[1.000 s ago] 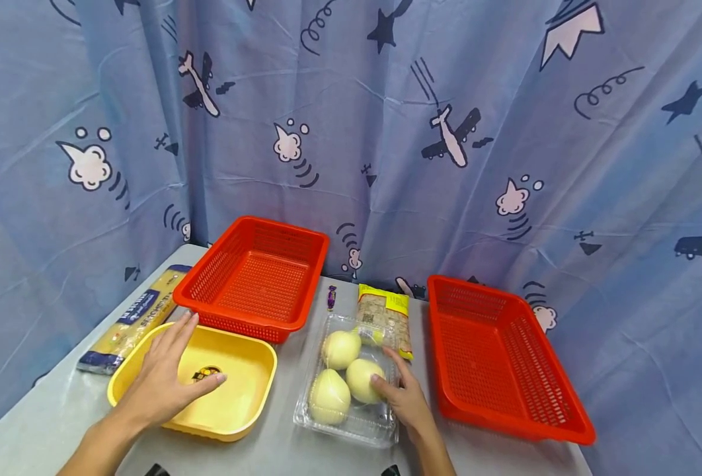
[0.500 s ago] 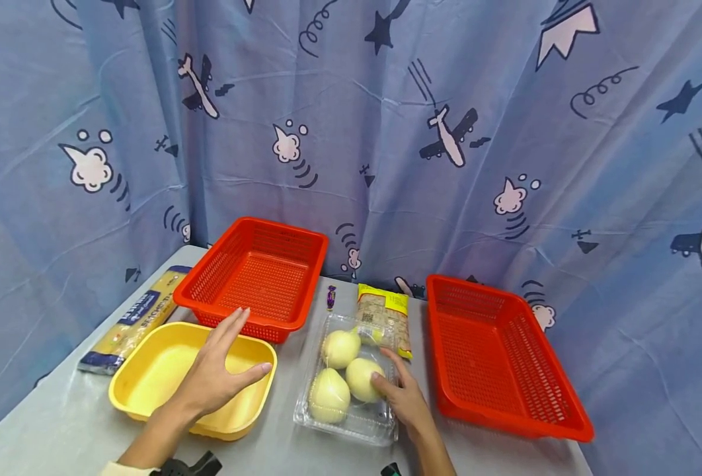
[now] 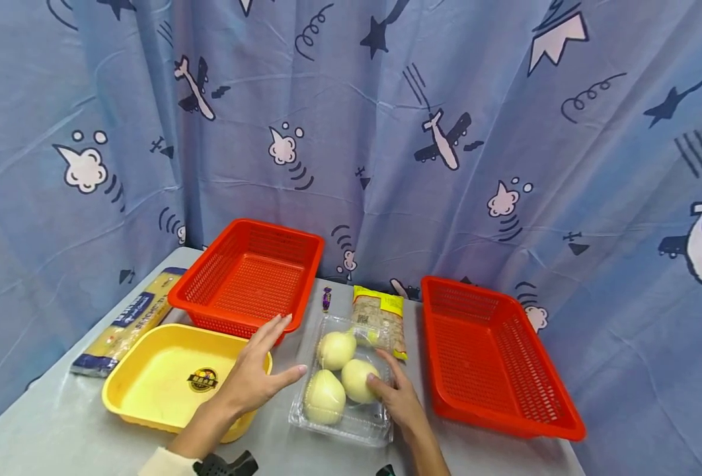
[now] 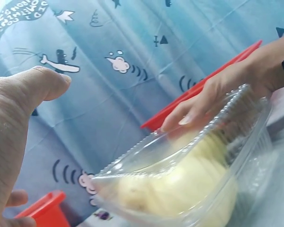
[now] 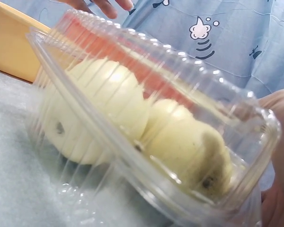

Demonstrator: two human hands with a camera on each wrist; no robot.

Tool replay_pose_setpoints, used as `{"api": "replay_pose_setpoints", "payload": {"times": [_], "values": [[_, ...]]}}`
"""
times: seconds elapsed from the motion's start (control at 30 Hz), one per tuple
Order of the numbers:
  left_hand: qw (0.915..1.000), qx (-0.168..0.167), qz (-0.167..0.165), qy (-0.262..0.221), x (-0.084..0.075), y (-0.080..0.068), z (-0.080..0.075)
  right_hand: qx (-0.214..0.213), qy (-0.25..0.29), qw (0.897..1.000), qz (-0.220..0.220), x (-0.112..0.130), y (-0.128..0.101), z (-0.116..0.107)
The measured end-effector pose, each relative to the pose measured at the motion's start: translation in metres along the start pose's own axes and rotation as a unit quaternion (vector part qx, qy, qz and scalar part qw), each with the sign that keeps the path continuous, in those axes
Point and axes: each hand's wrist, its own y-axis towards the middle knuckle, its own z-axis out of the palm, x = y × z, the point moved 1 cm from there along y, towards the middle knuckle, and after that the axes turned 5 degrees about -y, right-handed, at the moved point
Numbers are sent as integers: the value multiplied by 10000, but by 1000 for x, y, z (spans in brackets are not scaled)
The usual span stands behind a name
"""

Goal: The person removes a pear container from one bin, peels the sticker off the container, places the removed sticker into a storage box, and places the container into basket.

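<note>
From the head camera: clear ribbed plastic clamshell box [image 3: 342, 423] at the near middle of the grey table [image 3: 41, 436], shut over three pale round onions [image 3: 357, 380]. Right hand [image 3: 395, 400] against the box's right side, fingers relaxed and laid on the lid, thumb low on the wall; no firm clasp to be made out. Left hand [image 3: 252, 377] spread flat, fingers straight, hovering above the right rim of the yellow square plastic tray [image 3: 149, 403], thumb pointing at the box and just short of it. On the tray's floor a round dark sticker [image 3: 203, 380], lettering too small to read. Left of the tray a long yellow-and-blue packet of spaghetti [image 3: 127, 324], white print on its blue label illegible. Behind the tray an orange-red slotted plastic basket [image 3: 246, 274]; a second orange-red basket [image 3: 494, 360] to the right of the box. Behind the box a yellow-topped clear bag of beige noodles [image 3: 381, 317] with a small code patch, and a small purple wrapped sweet [image 3: 326, 299]. Blue curtain [image 3: 387, 99] printed with planes, stars and puffs all round.

From the left wrist: thumb of the left hand large at the left edge, held off the box; right fingers bent over the far rim.

From the right wrist: box and onions close up, right palm at the box's end.
</note>
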Motion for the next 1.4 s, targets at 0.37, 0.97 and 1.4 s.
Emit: {"api": "replay_pose_setpoints", "payload": {"times": [0.37, 0.97, 1.4], "values": [[9984, 364, -421, -68, 6, 7, 31, 9, 68, 10000, -22, 1, -2, 0], [9917, 632, -1106, 158, 20, 21, 68, 90, 193, 9998, 23, 0, -2, 1], [9838, 1265, -1175, 485, 25, 28, 69, -50, -770, 9970, -2, 6, -2, -1]]}}
